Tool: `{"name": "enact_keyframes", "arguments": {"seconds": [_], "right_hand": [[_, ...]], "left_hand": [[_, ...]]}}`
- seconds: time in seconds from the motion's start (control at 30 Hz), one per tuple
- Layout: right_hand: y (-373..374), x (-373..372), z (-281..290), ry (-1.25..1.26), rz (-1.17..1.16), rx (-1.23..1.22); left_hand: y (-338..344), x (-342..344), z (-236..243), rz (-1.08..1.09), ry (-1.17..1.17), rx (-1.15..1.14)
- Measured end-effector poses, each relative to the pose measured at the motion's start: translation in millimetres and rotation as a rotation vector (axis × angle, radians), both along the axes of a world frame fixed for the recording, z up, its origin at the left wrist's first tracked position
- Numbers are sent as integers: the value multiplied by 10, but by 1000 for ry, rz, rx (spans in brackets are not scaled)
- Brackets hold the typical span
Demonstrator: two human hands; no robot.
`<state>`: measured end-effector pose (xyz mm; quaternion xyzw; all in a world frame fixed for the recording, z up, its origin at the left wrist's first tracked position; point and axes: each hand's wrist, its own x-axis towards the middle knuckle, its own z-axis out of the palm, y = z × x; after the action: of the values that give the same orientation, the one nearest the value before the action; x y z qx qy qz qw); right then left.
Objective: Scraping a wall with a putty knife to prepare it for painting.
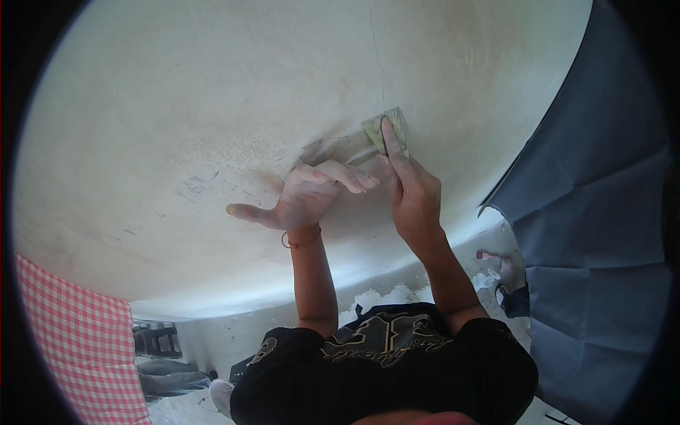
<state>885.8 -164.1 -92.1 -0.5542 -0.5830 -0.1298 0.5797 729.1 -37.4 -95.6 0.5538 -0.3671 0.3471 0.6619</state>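
Observation:
My right hand is closed around a small putty knife, its index finger laid along the flat, dull green, flared blade. The blade is against the pale wall, at the lower end of a thin crack. My fingers hide the handle. Left of it, my left hand is open, palm turned up, its thumb stretched out to the side and its fingers dusty white. Behind those fingers a grey-brown strip runs along the wall toward the blade. Whether my left hand touches the wall, I cannot tell.
A red and white checked cloth hangs at the left. A grey-blue sheet hangs at the right. Below, white rubble lies along the wall's foot, and a dark plastic stool or crate stands at lower left.

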Motion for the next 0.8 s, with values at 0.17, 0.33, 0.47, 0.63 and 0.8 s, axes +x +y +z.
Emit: {"name": "enact_keyframes", "arguments": {"seconds": [0.17, 0.33, 0.47, 0.63, 0.8], "right_hand": [[59, -5, 320, 72, 76, 29], [39, 4, 263, 3, 36, 31], [158, -11, 798, -11, -28, 71], [8, -32, 588, -17, 11, 42], [43, -9, 897, -2, -22, -65]], "left_hand": [[-20, -15, 23, -30, -6, -27], [-24, 19, 53, -37, -24, 12], [-35, 27, 50, -44, -37, -8], [103, -95, -21, -37, 43, 40], [110, -93, -93, -34, 85, 47]]}}
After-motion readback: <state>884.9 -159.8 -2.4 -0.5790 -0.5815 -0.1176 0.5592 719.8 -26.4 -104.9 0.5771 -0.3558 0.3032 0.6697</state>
